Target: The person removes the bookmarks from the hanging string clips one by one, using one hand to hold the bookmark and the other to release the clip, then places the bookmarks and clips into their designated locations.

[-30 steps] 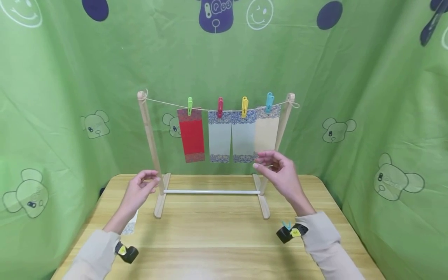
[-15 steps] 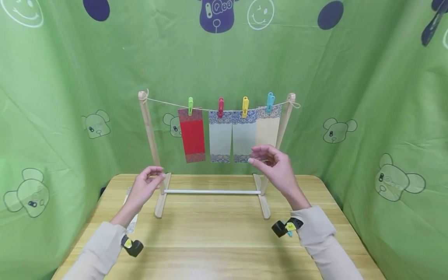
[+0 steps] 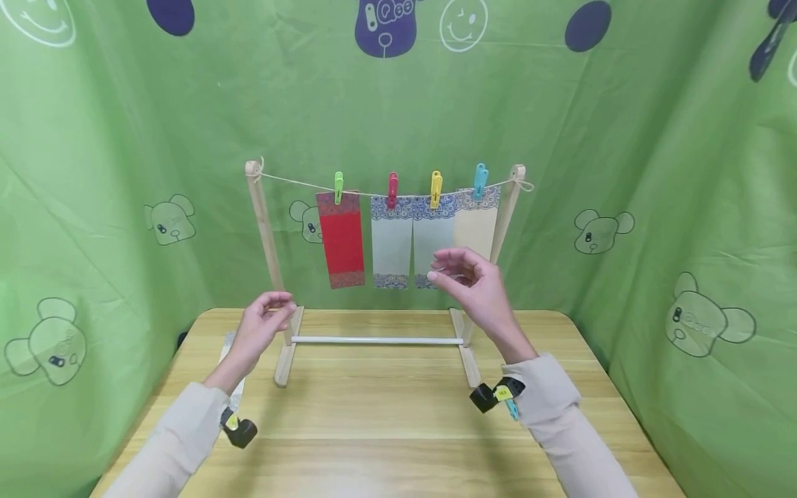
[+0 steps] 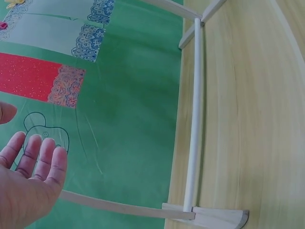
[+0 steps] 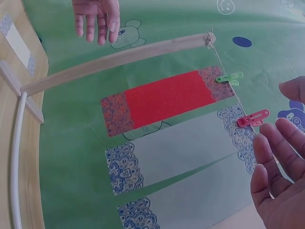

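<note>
My left hand [image 3: 258, 328] is raised beside the left post of the wooden rack [image 3: 266, 238], fingers loosely bent and holding nothing. The right hand [image 3: 476, 287], also holding nothing, hovers before the hanging cards and overlaps the right-hand ones in the head view. From the string [image 3: 295, 182] hang a red card [image 3: 341, 242], two pale blue cards [image 3: 391, 245] with patterned ends, and a cream card [image 3: 476, 225]. Clothespins clip them: green [image 3: 339, 185], red [image 3: 392, 188], yellow [image 3: 436, 187] and blue [image 3: 481, 180]. In the right wrist view, my fingers [image 5: 274, 157] appear near the red clothespin.
A white bar [image 3: 376, 340] joins the rack's feet on the wooden table [image 3: 373, 415]. Another patterned card [image 5: 18, 43] lies on the table at left, partly behind my left forearm. A blue clothespin [image 3: 512, 409] lies by the right wrist. Green cloth [image 3: 398, 111] surrounds the table.
My right hand has moved left and slightly up across the hanging cards. The left hand has shifted a little right and up. Cards and clothespins have stayed in place.
</note>
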`<state>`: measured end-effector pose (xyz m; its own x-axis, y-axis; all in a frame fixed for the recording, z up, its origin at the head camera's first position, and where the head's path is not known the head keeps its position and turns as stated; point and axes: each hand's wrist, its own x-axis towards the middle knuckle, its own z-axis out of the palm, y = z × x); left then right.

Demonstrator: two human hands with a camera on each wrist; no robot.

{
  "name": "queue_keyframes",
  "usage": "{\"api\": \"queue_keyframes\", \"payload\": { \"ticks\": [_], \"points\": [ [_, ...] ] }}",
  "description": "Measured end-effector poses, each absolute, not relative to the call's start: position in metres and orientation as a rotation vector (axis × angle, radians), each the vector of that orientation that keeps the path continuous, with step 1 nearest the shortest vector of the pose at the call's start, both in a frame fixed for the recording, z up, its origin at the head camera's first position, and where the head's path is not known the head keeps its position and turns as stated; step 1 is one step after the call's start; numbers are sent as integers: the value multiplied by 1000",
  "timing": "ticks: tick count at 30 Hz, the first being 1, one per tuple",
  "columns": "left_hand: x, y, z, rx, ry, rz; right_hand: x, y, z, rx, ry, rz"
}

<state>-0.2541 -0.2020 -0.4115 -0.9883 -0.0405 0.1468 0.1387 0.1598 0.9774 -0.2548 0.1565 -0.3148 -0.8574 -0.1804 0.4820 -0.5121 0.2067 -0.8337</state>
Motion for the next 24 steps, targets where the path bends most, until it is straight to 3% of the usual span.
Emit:
{"api": "queue_keyframes", "payload": {
  "ticks": [24],
  "points": [
    [-279, -192, -412, -2, -2161, -2053, -248, 123, -264, 767, -2223, 1669]
  ]
}}
